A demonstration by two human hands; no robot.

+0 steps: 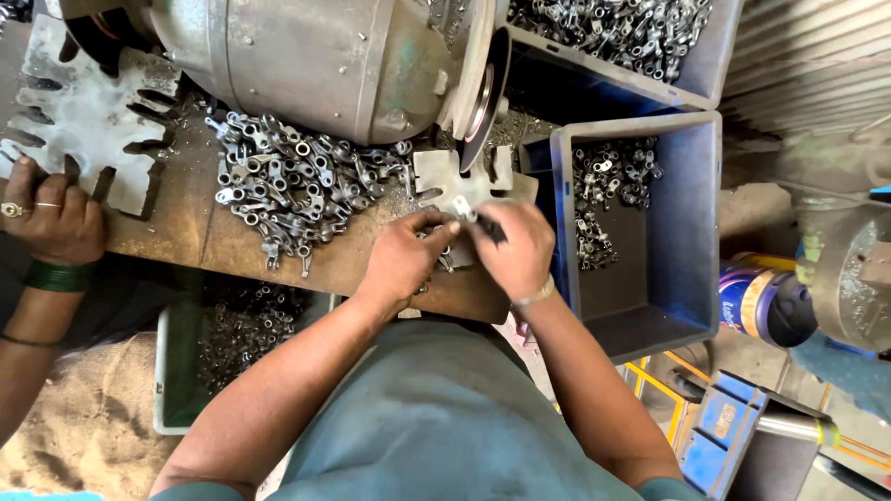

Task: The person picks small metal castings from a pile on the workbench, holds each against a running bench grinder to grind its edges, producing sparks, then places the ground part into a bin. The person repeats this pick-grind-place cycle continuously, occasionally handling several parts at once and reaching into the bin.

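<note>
From the head camera, your left hand (401, 260) and right hand (512, 249) meet at the near edge of the worktop (204, 237), just below the grinding wheel (483, 102). Both are curled closed, fingertips pinching a small metal part (461, 211) between them, against the slotted metal plate (464, 181). A heap of similar small parts (288, 186) lies on the worktop to your left. Off the worktop's right edge stands a blue crate (687, 232) with a few parts inside. At the far left edge, another person's hand (51, 218) rests on a larger slotted plate (88, 116).
</note>
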